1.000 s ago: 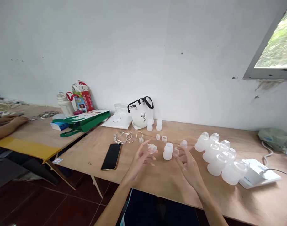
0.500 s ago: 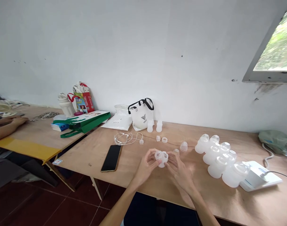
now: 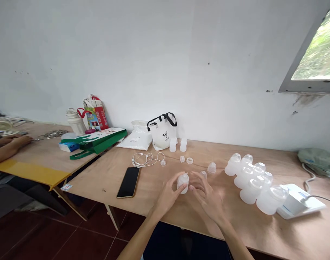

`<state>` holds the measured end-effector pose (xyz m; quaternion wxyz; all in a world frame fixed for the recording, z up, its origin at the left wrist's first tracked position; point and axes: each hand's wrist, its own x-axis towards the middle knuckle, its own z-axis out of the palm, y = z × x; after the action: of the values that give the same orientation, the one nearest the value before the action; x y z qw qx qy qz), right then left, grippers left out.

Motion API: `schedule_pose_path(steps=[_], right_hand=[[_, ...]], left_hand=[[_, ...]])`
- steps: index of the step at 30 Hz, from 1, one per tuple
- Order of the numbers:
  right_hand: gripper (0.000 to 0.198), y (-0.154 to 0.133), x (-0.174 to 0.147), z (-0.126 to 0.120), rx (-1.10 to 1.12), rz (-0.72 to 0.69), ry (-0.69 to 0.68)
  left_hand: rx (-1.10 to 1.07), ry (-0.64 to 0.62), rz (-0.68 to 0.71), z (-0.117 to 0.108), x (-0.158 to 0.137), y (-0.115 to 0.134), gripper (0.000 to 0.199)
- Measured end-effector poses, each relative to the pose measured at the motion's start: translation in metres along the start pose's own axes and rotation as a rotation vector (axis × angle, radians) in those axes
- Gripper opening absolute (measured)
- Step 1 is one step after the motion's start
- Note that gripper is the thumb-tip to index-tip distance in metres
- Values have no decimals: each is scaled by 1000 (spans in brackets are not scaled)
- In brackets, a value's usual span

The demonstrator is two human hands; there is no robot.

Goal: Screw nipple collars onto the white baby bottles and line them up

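Observation:
My left hand is closed around a small translucent baby bottle, upright at the near part of the table. To its right, my right hand stays close with the fingers apart and curved, a small gap between them and the bottle. Just beyond my right fingers sits a small clear cap. A larger ribbed clear dome cap stands behind it. Farther back lie a white ring and a small clear piece. A clear teat-like part rests beside the earphone cord.
Several capped bottles stand at right beside a white device. Two bottles are near a white bag. A phone and white earphones lie left. Another person's hand is at the far-left table.
Both hands were gripping translucent pieces side by side. Now a single upright bottle shows in my left hand, and my right hand has come away from it with its fingers spread.

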<state>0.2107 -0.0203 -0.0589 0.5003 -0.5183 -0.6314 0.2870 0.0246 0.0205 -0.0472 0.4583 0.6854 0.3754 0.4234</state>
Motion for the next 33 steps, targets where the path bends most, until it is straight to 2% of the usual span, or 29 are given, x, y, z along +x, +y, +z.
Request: schedule_pose_path(steps=[4,8,11,16,19,21,25,33], right_hand=[[42,0,0,-9,-130,-58,-14],[34,-1,0,-13,-221,-51,-22],[33,0,1,-13,-209,-7,15],[36,4,8,-26,-76,17,6],[36,1,11,-39,34,4,-24],[35,-3,10,-46,98,-6,-24],[30,-9,7,-47,176,-21,20],[15,-11,1,-38,15,-224,97]], left_hand=[[20,-41,16,7,-4,3,50],[71,-93,61,12,-5,-3,42],[133,-31,77,16,-2,-20,51],[169,-32,-7,13,4,-37,48],[174,-32,15,2,5,-28,50],[139,-61,54,-7,3,-16,41],[-55,-42,22,-18,-1,4,40],[-209,-92,-57,-24,-5,15,41]])
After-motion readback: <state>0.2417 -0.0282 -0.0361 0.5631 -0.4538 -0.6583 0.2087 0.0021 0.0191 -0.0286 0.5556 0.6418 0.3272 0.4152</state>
